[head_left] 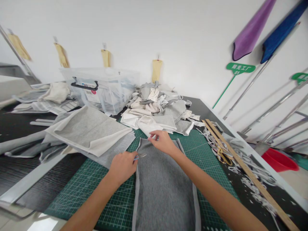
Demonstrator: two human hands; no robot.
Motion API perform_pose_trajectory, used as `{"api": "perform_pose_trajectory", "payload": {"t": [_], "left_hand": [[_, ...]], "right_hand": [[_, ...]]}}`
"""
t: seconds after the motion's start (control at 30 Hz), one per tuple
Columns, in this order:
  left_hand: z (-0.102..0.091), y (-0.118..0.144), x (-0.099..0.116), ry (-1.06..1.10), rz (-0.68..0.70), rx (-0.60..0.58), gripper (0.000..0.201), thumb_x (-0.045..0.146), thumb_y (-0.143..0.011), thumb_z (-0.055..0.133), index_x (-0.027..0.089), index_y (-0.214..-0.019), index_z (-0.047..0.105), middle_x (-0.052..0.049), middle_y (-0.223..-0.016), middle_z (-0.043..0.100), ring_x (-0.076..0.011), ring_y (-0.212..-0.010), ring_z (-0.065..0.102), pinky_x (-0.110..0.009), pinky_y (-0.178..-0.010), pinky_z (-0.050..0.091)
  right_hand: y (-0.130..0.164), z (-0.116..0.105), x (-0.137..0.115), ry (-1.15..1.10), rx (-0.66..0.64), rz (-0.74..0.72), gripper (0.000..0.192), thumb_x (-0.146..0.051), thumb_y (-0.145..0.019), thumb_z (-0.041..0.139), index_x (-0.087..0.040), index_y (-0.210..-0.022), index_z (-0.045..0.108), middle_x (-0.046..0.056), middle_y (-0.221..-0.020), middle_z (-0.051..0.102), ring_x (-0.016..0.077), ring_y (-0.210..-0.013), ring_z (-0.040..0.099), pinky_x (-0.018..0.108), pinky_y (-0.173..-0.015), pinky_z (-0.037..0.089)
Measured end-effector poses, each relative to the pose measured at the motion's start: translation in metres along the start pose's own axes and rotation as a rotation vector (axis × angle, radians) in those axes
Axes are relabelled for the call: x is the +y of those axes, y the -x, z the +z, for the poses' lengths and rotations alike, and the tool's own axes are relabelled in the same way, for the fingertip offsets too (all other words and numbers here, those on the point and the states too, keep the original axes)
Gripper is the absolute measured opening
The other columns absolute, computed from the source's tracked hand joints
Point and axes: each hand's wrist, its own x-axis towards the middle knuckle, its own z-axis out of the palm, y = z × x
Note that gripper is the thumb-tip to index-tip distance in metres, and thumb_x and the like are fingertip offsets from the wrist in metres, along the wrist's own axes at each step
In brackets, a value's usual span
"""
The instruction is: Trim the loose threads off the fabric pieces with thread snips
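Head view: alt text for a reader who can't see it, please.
Two bare hands work on a dark grey fabric piece on a green gridded cutting mat: the left hand holds a small metal tool, the right hand pinches the fabric's top edge.

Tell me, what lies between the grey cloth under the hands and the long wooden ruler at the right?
In the head view, bare green cutting mat, then yellow-handled scissors among white trimmings, between grey cloth and wooden ruler.

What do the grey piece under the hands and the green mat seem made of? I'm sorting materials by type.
Grey piece: looks like soft knit or fleece fabric, matte, fuzzy, with paler edge strips. Green mat: probably rubbery plastic cutting mat, flat, matte, printed with a fine white grid.
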Motion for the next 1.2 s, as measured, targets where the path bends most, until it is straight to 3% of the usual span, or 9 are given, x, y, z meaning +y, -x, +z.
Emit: {"api": "perform_pose_trajectory", "payload": {"t": [0.1,0.2,0.27,0.33,0.43,0.53,0.7,0.93,1.2], "left_hand": [[0.000,-0.001,0.000,0.020,-0.008,-0.008,0.031,0.041,-0.099,0.058,0.016,-0.117,0.064,-0.006,-0.107,0.069,-0.0189,-0.095,0.068,-0.042,-0.088,0.058],[0.001,-0.002,-0.002,0.042,-0.016,-0.013,0.031,0.040,-0.099,0.059,0.016,-0.117,0.064,-0.007,-0.108,0.069,-0.0188,-0.095,0.068,-0.041,-0.087,0.058],[0.002,-0.003,-0.002,0.057,-0.019,-0.017,0.031,0.040,-0.099,0.059,0.016,-0.117,0.064,-0.006,-0.107,0.069,-0.0188,-0.095,0.068,-0.041,-0.087,0.058],[0.003,-0.003,-0.002,0.070,-0.021,-0.019,0.031,0.040,-0.099,0.059,0.015,-0.116,0.064,-0.006,-0.106,0.069,-0.0186,-0.094,0.068,-0.042,-0.087,0.058],[0.002,-0.003,-0.001,0.080,-0.020,-0.020,0.030,0.040,-0.100,0.056,0.015,-0.115,0.065,-0.005,-0.101,0.070,-0.0183,-0.091,0.069,-0.042,-0.087,0.057],[0.001,-0.002,0.000,0.085,-0.014,-0.013,0.026,0.033,-0.101,0.051,0.018,-0.114,0.068,-0.007,-0.097,0.074,-0.0210,-0.089,0.071,-0.040,-0.084,0.056],[-0.001,-0.002,0.001,0.098,-0.014,-0.005,0.028,0.026,-0.097,0.047,0.024,-0.113,0.070,-0.010,-0.096,0.077,-0.0253,-0.090,0.074,-0.034,-0.079,0.053],[0.002,-0.002,0.000,0.090,-0.025,-0.007,0.030,0.030,-0.097,0.047,0.026,-0.114,0.070,-0.010,-0.097,0.077,-0.0268,-0.090,0.074,-0.035,-0.077,0.053],[-0.001,-0.008,-0.003,0.082,-0.004,-0.007,0.030,0.032,-0.097,0.045,0.029,-0.109,0.072,-0.007,-0.095,0.077,-0.0264,-0.090,0.073,-0.033,-0.075,0.051]], "right_hand": [[-0.038,0.023,-0.005,-0.027,-0.122,-0.009,0.025,-0.033,-0.095,0.067,-0.015,-0.112,0.070,0.009,-0.108,0.073,0.0194,-0.090,0.070,0.039,-0.089,0.056],[-0.057,0.040,-0.002,-0.064,-0.242,-0.042,0.030,-0.036,-0.099,0.062,-0.016,-0.121,0.063,0.009,-0.122,0.066,0.0216,-0.103,0.068,0.043,-0.089,0.059],[-0.061,0.045,0.001,-0.100,-0.301,-0.071,0.028,-0.035,-0.099,0.063,-0.016,-0.120,0.064,0.008,-0.119,0.067,0.0204,-0.099,0.068,0.040,-0.085,0.060],[-0.060,0.047,0.004,-0.141,-0.325,-0.090,0.020,-0.027,-0.095,0.067,-0.015,-0.111,0.070,0.006,-0.102,0.072,0.0170,-0.086,0.069,0.036,-0.081,0.058],[-0.055,0.049,0.007,-0.209,-0.310,-0.099,0.022,-0.008,-0.081,0.072,-0.016,-0.100,0.077,0.002,-0.083,0.075,0.0141,-0.072,0.066,0.028,-0.075,0.053],[-0.049,0.052,0.009,-0.286,-0.264,-0.078,0.031,-0.002,-0.074,0.070,-0.017,-0.099,0.079,0.003,-0.083,0.077,0.0142,-0.071,0.067,0.026,-0.072,0.051],[-0.041,0.056,0.009,-0.424,-0.180,-0.015,0.027,-0.006,-0.075,0.069,-0.018,-0.097,0.079,0.003,-0.082,0.079,0.0151,-0.073,0.070,0.027,-0.073,0.053],[-0.024,0.039,0.007,-0.562,-0.082,0.047,0.013,-0.018,-0.077,0.077,-0.020,-0.089,0.081,0.006,-0.089,0.081,0.0197,-0.086,0.075,0.032,-0.083,0.055],[-0.005,0.030,0.015,-0.704,-0.151,0.108,0.008,-0.023,-0.077,0.079,-0.018,-0.082,0.081,0.005,-0.081,0.081,0.0174,-0.074,0.073,0.028,-0.071,0.056]]}}
